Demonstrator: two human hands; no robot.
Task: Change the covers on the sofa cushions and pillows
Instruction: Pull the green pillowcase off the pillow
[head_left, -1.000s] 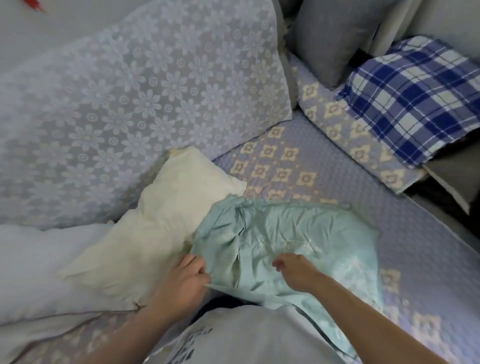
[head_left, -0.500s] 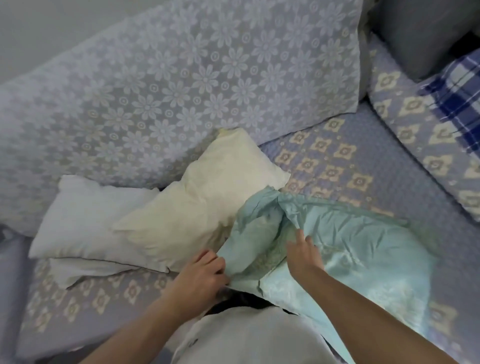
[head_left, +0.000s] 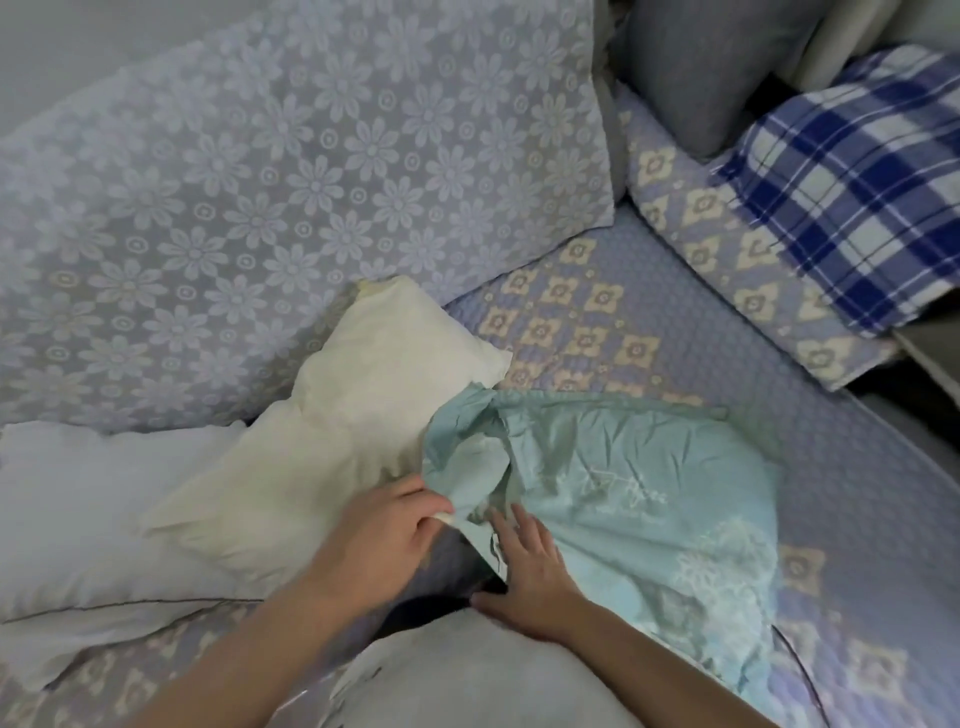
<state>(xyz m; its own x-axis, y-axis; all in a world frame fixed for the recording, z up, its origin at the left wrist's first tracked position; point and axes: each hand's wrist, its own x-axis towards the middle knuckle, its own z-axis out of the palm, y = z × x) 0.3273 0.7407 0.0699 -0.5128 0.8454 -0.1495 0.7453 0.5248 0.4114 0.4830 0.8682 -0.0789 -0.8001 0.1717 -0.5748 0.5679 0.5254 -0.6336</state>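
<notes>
She's kneeling or sitting at the sofa seat (head_left: 857, 467) with the teal cover (head_left: 623, 493) spread in front of her, a bit right of centre, its bunched open end pointing toward ten o'clock, where it overlaps the bare cream pillow (head_left: 337, 441). The step looks like getting that mouth open so the pillow can go in. To do it well, I'd say she should find both layers of the opening and part them cleanly, one in each hand, before reaching for the pillow; the fabric is thin and crumpled, so it would be easy to grab both layers together and feed a corner into a fold instead. The left hand (head_left: 384, 535) has its fingers curled and closed on the edge of the cover at the mouth, with a small pale bit showing at the fingertips. The right hand (head_left: 530, 566) lies on the cover just beside it, at about four o'clock from the left, fingers straight and slightly spread, pressing the cloth flat rather than gripping; whether the fingertips are tucked under a flap I cannot tell. A white pillow (head_left: 78, 519) lies at nine o'clock against the floral cushion (head_left: 285, 182), and a plaid pillow (head_left: 857, 182) sits well apart at two o'clock.
</notes>
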